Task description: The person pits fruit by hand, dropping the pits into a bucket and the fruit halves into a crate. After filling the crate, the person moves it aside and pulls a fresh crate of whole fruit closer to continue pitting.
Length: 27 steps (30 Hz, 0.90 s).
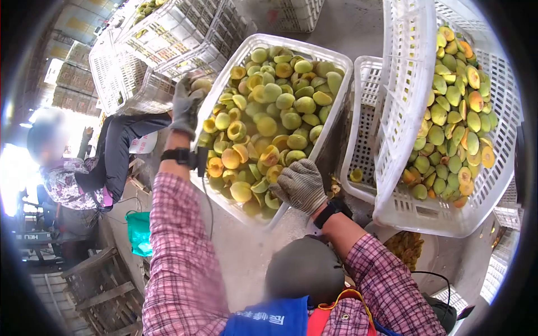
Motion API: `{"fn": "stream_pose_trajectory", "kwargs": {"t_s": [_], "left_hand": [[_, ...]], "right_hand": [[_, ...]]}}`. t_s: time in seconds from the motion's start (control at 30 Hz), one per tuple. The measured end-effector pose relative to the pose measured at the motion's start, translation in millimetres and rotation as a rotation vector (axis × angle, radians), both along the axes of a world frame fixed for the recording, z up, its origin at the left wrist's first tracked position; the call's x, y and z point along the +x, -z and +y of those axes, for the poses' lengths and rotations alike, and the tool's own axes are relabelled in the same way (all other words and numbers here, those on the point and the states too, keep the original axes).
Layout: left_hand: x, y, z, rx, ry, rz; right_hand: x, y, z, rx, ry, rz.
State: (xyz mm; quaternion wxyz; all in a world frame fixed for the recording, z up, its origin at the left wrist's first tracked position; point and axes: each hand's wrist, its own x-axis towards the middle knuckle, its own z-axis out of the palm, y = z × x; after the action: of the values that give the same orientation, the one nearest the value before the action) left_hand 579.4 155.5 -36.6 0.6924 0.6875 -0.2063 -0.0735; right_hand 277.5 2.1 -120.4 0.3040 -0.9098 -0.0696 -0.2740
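A white crate [332, 127] full of halved green and yellow fruit [284, 101] lies in front of me. My left hand [186, 106], in a grey glove, is at the crate's left rim with fingers curled beside a pale yellow fruit [200, 85]; whether it grips the fruit is unclear. My right hand [302, 186], in a striped grey glove, is at the near right corner over the fruit, its fingers bent down. What those fingers hold, if anything, is hidden.
Right of the crate, a tilted white basket [403, 129] holds more halved fruit, beside a lower basket [364, 106]. White crates [168, 39] are stacked at the upper left. A person [115, 145] sits at the left near a green bag [140, 233] and a wooden pallet [106, 297].
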Motion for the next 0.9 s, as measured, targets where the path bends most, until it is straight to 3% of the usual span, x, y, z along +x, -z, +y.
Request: {"fn": "stream_pose_trajectory", "kwargs": {"t_s": [0.17, 0.3, 0.37, 0.4, 0.57, 0.7, 0.77, 0.83, 0.9], "left_hand": [[-30.1, -3.4, 89.8, 0.123, -0.010, 0.176], [-76.6, 39.4, 99.7, 0.050, -0.111, 0.234], [-88.2, 63.1, 94.2, 0.812, -0.065, -0.281], [-89.7, 71.4, 89.2, 1.061, -0.181, -0.742], [-76.8, 59.9, 78.1, 1.324, -0.119, -0.627], [-97.3, 31.6, 47.5, 1.379, -0.278, -0.621], [-135.9, 6.9, 18.1, 0.773, 0.059, -0.595], [-165.1, 2.4, -8.5, 0.978, 0.315, -0.785], [-174.9, 12.4, -19.6, 0.972, 0.337, -0.773]], "right_hand": [[1.1, -1.0, 1.0, -0.020, 0.006, -0.018], [0.5, -0.9, 1.3, -0.028, 0.019, -0.029], [-0.5, -2.9, 2.5, -0.030, 0.032, -0.022], [-0.9, -4.4, 3.0, -0.027, 0.026, -0.021], [-0.3, -0.3, 2.4, -0.026, 0.024, -0.031], [-0.3, 0.0, 0.2, -0.035, 0.024, -0.024], [0.4, -2.1, 0.4, -0.031, 0.011, -0.037], [1.3, 0.6, 0.3, -0.023, 0.002, -0.045], [-0.3, 1.1, 0.1, -0.030, -0.004, -0.040]]}}
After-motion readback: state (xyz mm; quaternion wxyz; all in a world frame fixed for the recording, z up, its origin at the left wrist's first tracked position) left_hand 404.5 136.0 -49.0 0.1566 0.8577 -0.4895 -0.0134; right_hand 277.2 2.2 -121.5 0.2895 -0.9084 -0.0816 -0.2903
